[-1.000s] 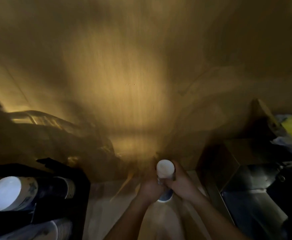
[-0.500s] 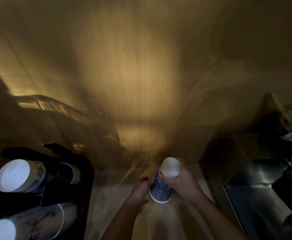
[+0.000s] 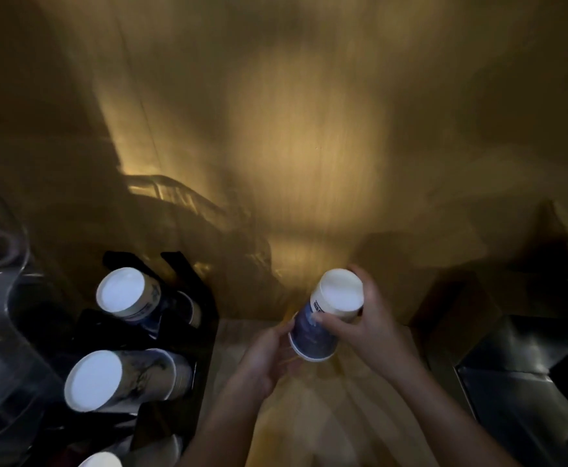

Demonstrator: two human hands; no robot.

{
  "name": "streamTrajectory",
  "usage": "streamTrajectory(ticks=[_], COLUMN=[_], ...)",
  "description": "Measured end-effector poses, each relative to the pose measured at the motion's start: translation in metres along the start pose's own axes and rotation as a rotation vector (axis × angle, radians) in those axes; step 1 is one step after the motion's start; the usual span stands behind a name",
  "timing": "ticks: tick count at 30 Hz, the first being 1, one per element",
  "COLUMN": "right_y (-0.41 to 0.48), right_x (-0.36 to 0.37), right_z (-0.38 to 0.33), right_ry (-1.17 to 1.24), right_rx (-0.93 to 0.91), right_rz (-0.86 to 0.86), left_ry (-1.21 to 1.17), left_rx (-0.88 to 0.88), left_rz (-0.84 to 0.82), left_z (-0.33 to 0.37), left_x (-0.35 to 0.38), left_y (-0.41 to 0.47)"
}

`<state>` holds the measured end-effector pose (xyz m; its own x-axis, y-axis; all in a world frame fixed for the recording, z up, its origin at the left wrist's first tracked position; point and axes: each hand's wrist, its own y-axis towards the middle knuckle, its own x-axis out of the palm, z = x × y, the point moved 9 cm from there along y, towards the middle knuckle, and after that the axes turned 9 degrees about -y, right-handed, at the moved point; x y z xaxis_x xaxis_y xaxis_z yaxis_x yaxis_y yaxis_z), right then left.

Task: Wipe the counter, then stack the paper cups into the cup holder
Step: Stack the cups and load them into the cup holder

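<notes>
The paper cup (image 3: pixel 326 318) is upside down above the wooden counter (image 3: pixel 360 433), white base toward the camera, which suggests the stacking step is in hand; next it likely has to travel left to the black cup holder (image 3: pixel 205 335) and nest onto one of the cup stacks (image 3: pixel 124 379) lying there. The right hand (image 3: pixel 370 328) is closed around its upper part, while the left hand (image 3: pixel 265 358), half open, touches its lower side near the rim.
</notes>
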<state>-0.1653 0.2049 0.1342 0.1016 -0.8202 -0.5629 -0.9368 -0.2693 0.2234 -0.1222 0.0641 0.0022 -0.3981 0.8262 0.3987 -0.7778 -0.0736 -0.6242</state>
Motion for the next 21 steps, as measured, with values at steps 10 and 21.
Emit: streamTrajectory(ticks=[10,21], right_y=[0.007,0.012], right_x=[0.01,0.058], right_z=[-0.144,-0.267], right_ry=[0.188,0.153], right_rx=[-0.334,-0.602], right_rz=[-0.036,-0.055], left_ry=[-0.143,-0.317], left_rx=[0.353,0.579], left_rz=[0.081,0.111], left_z=[0.109,0.171], left_x=[-0.062,-0.137], left_y=[-0.105,-0.182])
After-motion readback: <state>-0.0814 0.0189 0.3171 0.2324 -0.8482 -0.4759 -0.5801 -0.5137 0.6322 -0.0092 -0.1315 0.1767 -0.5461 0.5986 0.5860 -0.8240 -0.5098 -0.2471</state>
